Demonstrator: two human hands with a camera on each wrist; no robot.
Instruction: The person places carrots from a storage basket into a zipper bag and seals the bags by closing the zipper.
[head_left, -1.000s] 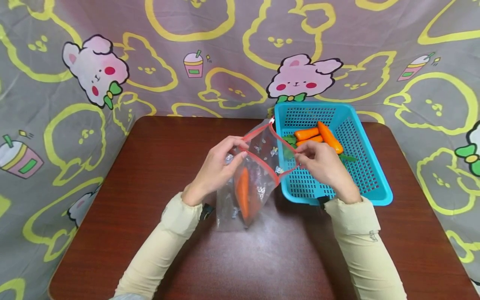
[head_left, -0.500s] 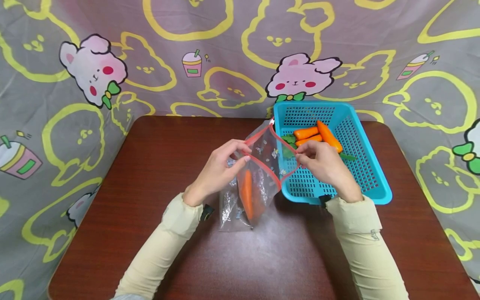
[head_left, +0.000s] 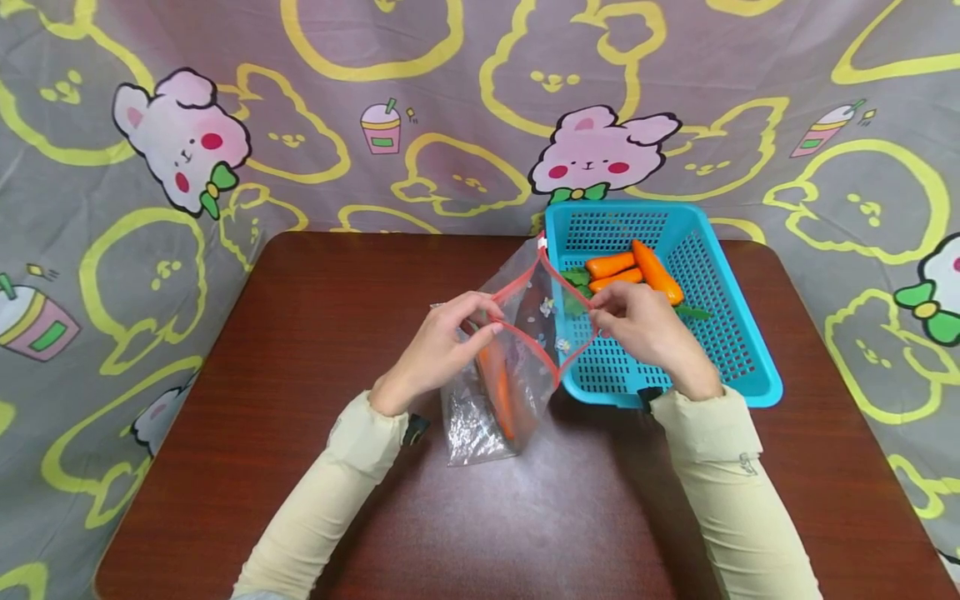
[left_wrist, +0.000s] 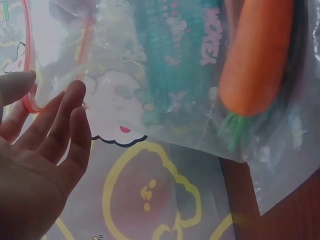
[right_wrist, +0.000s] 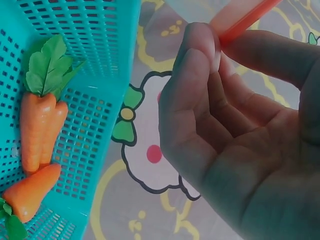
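Note:
A clear zip bag [head_left: 480,437] with red strips along its mouth hangs between my hands, its mouth spread wide. My left hand [head_left: 442,346] pinches the left edge of that mouth between thumb and fingers. At the opposite edge, beside the basket, my right hand [head_left: 645,325] pinches the red strip. One orange carrot [head_left: 498,396] is inside the bag, slanting downward. The left wrist view shows this carrot [left_wrist: 257,60] with its short green stem pointing toward the bag's bottom. In the right wrist view, thumb and fingertips of the right hand [right_wrist: 240,125] meet on the strip.
A blue perforated basket [head_left: 753,371] stands at the right, partly behind the right hand. Inside it lie carrots [head_left: 657,271] with green leaves [right_wrist: 49,70]. The brown table [head_left: 330,308] meets a patterned cloth [head_left: 465,83] at its back.
My left hand has moved slightly down and right, and the bag's lower part has swung right with the carrot. The right hand stays nearly still, keeping its pinch.

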